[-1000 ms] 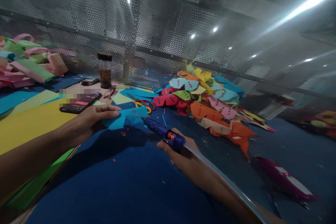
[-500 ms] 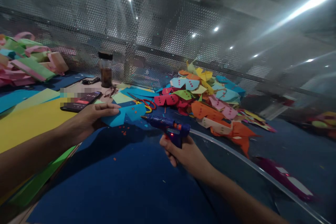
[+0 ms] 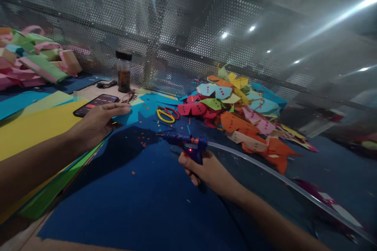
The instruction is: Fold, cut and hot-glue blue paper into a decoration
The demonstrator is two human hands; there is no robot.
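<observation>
My left hand [image 3: 98, 123] pinches the left end of a blue paper cutout [image 3: 137, 113] with small orange squares on it, held above the dark blue work surface [image 3: 138, 204]. Wrapped round the handle of a blue glue gun [image 3: 188, 141] is my right hand [image 3: 203, 168]. The gun's nozzle points left, below and apart from the paper, and its small red light glows. A long clear glue stick [image 3: 259, 160] runs out of its back toward the lower right. Scissors with red and yellow handles [image 3: 167, 114] lie just beyond the gun.
Colourful folded paper pieces [image 3: 247, 106] pile up at the right, pink and green ones [image 3: 38, 59] at the far left. A lidded jar [image 3: 123, 71] and a phone [image 3: 96, 104] stand and lie behind my left hand. Yellow sheets [image 3: 38, 129] lie at left, a purple device [image 3: 330, 200] at right.
The blue paper has moved up and away from the glue gun's nozzle, which touched or nearly touched it before. The whole view has shifted slightly. Both hands keep their hold.
</observation>
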